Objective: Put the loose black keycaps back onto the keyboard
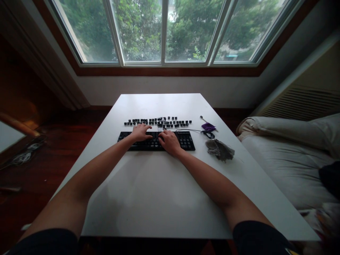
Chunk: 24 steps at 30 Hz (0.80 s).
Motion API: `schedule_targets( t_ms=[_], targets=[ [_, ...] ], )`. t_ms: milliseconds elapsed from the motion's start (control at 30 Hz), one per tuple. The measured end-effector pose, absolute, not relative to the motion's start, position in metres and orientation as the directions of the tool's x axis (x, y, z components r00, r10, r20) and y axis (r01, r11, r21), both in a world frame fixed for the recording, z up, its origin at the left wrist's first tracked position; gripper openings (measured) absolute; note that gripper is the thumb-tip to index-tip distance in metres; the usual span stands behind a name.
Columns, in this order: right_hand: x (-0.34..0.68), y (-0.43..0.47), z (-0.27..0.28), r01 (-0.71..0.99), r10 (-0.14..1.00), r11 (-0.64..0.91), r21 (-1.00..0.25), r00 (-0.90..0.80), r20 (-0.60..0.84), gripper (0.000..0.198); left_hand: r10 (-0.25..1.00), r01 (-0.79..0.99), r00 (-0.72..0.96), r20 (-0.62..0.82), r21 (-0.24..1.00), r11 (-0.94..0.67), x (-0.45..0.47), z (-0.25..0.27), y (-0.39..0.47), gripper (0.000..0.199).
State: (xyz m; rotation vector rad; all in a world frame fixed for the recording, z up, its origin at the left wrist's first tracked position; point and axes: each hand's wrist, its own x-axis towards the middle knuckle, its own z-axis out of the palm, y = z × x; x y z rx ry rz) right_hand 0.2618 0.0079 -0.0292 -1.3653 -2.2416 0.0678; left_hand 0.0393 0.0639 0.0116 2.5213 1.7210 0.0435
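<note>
A black keyboard (pixel 187 141) lies across the white table. Over its upper left part reaches my left hand (pixel 140 132), thumb and fingers apart, the fingertips close to the loose keycaps behind the board. My right hand (pixel 170 141) rests on the middle of the keyboard, its fingers bent and thumb and forefinger close together at the keys. Whatever may be between those fingertips is too small and dark to make out. Loose black keycaps (pixel 180 124) stand in rows just beyond the keyboard, partly hidden by my left hand.
Right of the keyboard lie its coiled cable (pixel 208 134), a purple cloth (pixel 208 126), a thin brush-like stick (pixel 203 118) and a crumpled grey rag (pixel 220 150). The white table (pixel 154 198) stands before a window, with a light-coloured sofa (pixel 278 166) along its right side.
</note>
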Motion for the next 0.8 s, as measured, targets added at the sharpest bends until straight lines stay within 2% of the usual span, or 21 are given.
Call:
schedule_targets(
  t_ms=[233, 300, 400, 500, 667, 800],
  targets=[
    [0.262, 0.007, -0.030, 0.824, 0.855, 0.480, -0.301, -0.362, 0.371, 0.023, 0.901, 0.905, 0.423, -0.093, -0.002, -0.425, 0.037, 0.019, 0.078, 0.076],
    [0.262, 0.008, -0.030, 0.825, 0.854, 0.481, -0.297, -0.362, 0.375, 0.023, 0.879, 0.881, 0.473, -0.058, 0.016, -0.473, 0.036, 0.019, 0.083, 0.068],
    [0.261, 0.007, -0.028, 0.827, 0.853, 0.480, -0.292, -0.363, 0.375, 0.022, 0.843, 0.838, 0.534, 0.063, 0.090, -0.538, 0.040, 0.015, 0.091, 0.045],
    [0.261, 0.006, -0.026, 0.827, 0.854, 0.481, -0.292, -0.367, 0.369, 0.021, 0.836, 0.826, 0.520, 0.177, 0.143, -0.545, 0.055, 0.009, 0.100, 0.030],
    [0.261, 0.005, -0.025, 0.827, 0.848, 0.487, -0.283, -0.369, 0.380, 0.021, 0.862, 0.860, 0.435, 0.260, 0.166, -0.483, 0.086, -0.003, 0.115, 0.025],
    [0.262, 0.005, -0.025, 0.830, 0.852, 0.479, -0.284, -0.363, 0.376, 0.021, 0.886, 0.888, 0.384, 0.259, 0.158, -0.431, 0.100, -0.011, 0.121, 0.026]
  ],
)
